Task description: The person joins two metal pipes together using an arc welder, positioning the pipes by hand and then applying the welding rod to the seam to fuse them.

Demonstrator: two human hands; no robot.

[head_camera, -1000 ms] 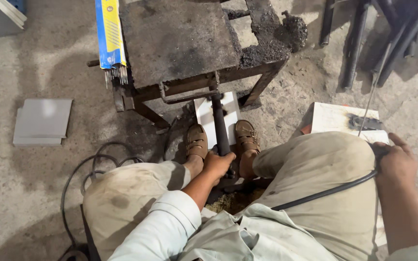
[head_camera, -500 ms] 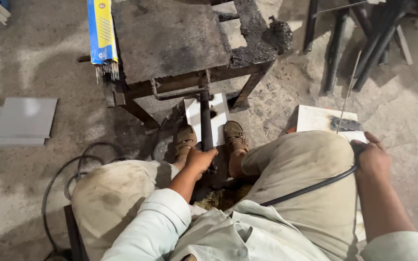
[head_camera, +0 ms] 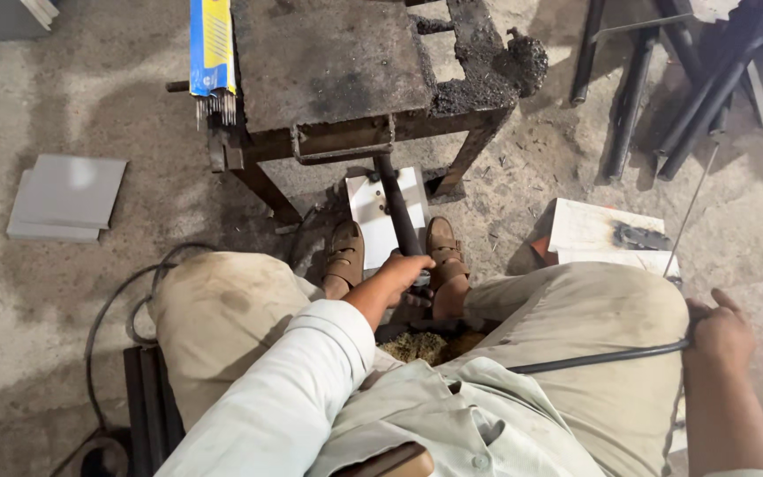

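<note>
Left hand (head_camera: pixel 404 272) wrapped round dark metal pipe (head_camera: pixel 396 205), which stands between my sandals (head_camera: pixel 344 256) and leans against the welding surface (head_camera: pixel 333 57). Right hand (head_camera: pixel 719 331) closed on electrode holder, rod (head_camera: pixel 691 208) up. Risks: pipe slipping onto my toes; cable (head_camera: pixel 598 358) over my thigh snagging

I get just one view, from the camera on the person's head. It looks steeply down, close over the knees, toward the metal workbench (head_camera: pixel 337 66).
</note>
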